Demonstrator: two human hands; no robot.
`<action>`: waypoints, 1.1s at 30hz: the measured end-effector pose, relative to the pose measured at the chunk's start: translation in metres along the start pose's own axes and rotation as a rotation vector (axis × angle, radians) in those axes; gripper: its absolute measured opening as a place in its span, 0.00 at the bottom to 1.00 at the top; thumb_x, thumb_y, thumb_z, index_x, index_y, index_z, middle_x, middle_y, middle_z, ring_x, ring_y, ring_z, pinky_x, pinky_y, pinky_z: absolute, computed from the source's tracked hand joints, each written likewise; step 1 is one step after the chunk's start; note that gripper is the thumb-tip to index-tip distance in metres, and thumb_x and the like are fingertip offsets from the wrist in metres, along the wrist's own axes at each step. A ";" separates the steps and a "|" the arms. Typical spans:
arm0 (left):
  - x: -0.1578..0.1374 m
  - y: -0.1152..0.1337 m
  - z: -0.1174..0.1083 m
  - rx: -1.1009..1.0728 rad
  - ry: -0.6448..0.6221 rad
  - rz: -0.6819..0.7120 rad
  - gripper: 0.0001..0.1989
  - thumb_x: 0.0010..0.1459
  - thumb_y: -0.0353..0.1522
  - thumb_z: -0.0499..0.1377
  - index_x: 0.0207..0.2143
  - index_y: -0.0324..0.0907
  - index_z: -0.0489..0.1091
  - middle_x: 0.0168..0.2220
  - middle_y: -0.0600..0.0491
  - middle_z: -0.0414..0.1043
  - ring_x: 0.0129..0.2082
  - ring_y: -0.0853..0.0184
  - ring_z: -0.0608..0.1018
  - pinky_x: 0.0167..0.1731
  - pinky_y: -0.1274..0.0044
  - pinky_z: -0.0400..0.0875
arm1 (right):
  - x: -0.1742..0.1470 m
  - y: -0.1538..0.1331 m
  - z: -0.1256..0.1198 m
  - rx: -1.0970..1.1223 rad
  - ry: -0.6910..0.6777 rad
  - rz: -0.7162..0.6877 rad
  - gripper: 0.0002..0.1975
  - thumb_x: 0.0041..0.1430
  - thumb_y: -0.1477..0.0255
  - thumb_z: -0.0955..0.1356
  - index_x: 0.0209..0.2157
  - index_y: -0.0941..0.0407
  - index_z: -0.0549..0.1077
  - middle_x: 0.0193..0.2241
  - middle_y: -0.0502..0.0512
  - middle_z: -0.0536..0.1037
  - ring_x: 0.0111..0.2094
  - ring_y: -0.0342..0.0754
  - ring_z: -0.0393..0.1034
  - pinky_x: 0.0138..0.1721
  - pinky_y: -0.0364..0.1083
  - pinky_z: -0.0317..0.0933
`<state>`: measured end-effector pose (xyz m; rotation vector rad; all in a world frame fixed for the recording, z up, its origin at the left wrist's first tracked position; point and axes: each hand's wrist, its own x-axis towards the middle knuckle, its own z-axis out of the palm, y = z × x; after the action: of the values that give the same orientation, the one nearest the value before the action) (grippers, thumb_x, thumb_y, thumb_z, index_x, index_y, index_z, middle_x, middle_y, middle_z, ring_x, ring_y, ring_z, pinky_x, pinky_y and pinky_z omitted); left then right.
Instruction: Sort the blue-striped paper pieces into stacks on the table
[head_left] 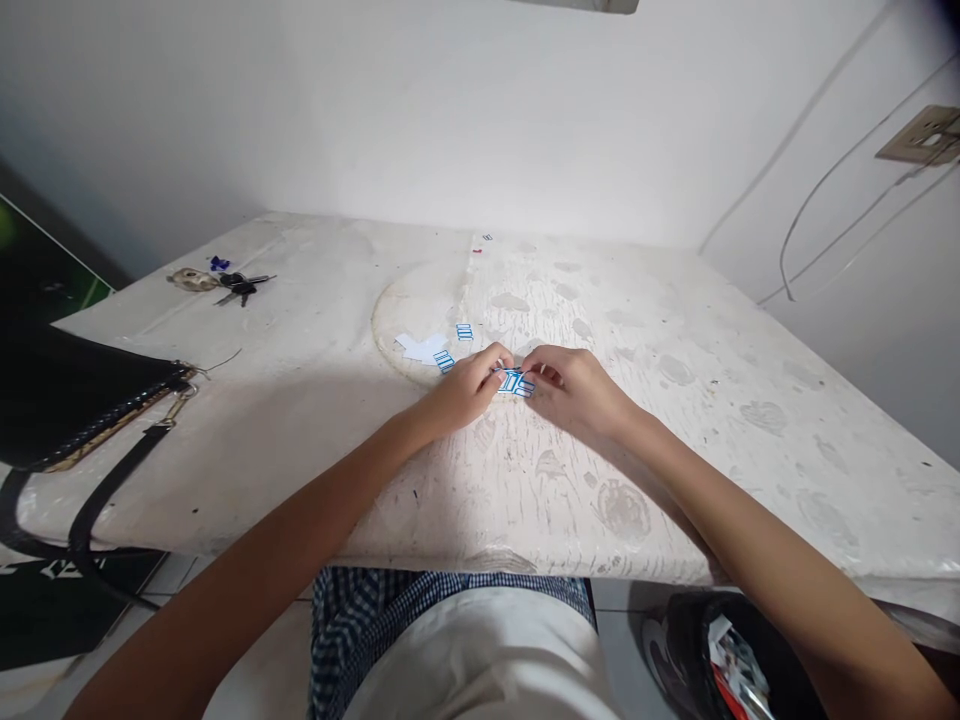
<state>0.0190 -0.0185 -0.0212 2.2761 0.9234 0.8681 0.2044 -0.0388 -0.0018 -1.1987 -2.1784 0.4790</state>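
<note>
Over the middle of the table, my left hand (474,388) and my right hand (576,384) are close together, fingertips pinched. Between them is a small white paper piece with blue outlines (514,382); the left fingers grip its left side and the right fingers its upper right edge. Just left of my left hand lies a blue-striped piece (444,361), partly touching some plain white paper scraps (421,348). Another blue-striped piece (465,332) lies a little farther back. Both sets of fingertips partly hide the held piece.
The pale, stained table (540,500) meets a white wall. Keys (241,287) and a small blue item (220,264) lie at the back left. A black bag (90,390) rests on the left edge, its strap hanging. A black bin (690,650) stands below right; cables hang near an outlet (921,135).
</note>
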 end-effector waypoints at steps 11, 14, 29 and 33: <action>-0.001 0.004 0.000 0.014 0.010 -0.067 0.01 0.55 0.28 0.50 0.31 0.41 0.60 0.21 0.60 0.55 0.20 0.74 0.60 0.23 0.79 0.56 | 0.001 0.007 0.004 0.330 -0.040 0.235 0.04 0.53 0.71 0.64 0.27 0.56 0.64 0.23 0.51 0.70 0.23 0.43 0.67 0.26 0.45 0.59; -0.002 0.004 0.000 0.034 -0.014 -0.063 0.07 0.51 0.28 0.55 0.33 0.42 0.59 0.21 0.61 0.53 0.21 0.73 0.61 0.24 0.79 0.56 | 0.000 0.010 0.010 0.449 -0.033 0.284 0.05 0.53 0.70 0.64 0.27 0.56 0.63 0.20 0.51 0.70 0.22 0.43 0.66 0.25 0.45 0.60; -0.001 -0.007 0.007 0.057 0.099 0.020 0.09 0.52 0.26 0.54 0.38 0.41 0.63 0.29 0.56 0.64 0.24 0.73 0.65 0.28 0.79 0.62 | 0.000 0.009 0.011 0.072 0.002 0.099 0.15 0.51 0.76 0.62 0.43 0.54 0.67 0.36 0.55 0.69 0.25 0.42 0.62 0.29 0.46 0.57; 0.000 -0.008 0.008 0.072 0.131 0.021 0.08 0.51 0.27 0.55 0.36 0.40 0.64 0.29 0.56 0.65 0.24 0.74 0.65 0.27 0.79 0.63 | 0.001 0.009 0.013 -0.013 0.040 0.080 0.10 0.51 0.76 0.63 0.36 0.56 0.70 0.36 0.56 0.68 0.27 0.43 0.62 0.30 0.45 0.57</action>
<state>0.0215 -0.0156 -0.0320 2.3160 1.0050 1.0181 0.2018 -0.0337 -0.0164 -1.2955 -2.1092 0.4707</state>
